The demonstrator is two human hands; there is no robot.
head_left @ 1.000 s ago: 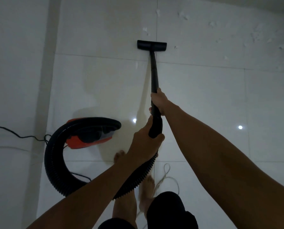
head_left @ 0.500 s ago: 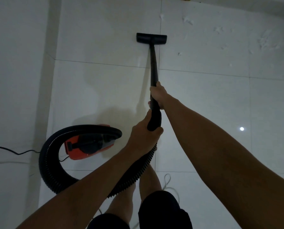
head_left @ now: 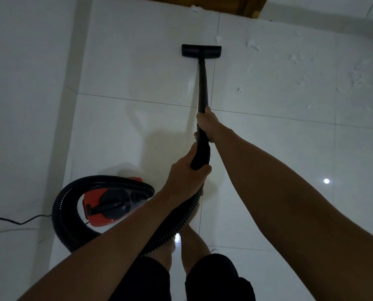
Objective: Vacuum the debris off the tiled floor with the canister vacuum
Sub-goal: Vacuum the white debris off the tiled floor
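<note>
A black vacuum wand (head_left: 203,83) runs away from me to a flat black floor nozzle (head_left: 201,51) resting on the white tiled floor (head_left: 137,72). My right hand (head_left: 207,124) grips the wand higher up. My left hand (head_left: 187,177) grips the thick black handle end, where the ribbed black hose (head_left: 66,213) begins. The hose loops left around the red canister vacuum (head_left: 109,205) on the floor by my legs. White debris scraps (head_left: 253,45) lie scattered to the right of the nozzle, more debris (head_left: 361,77) farther right.
A black power cord (head_left: 18,221) trails off to the left from the canister. A brown wooden edge (head_left: 246,5) stands at the far end of the floor. A grey wall or strip borders the tiles on the left. My bare legs are below the hose.
The nozzle has been pushed forward, farther from me, along the tile joint. My view has moved forward, and the canister now sits closer to my legs.
</note>
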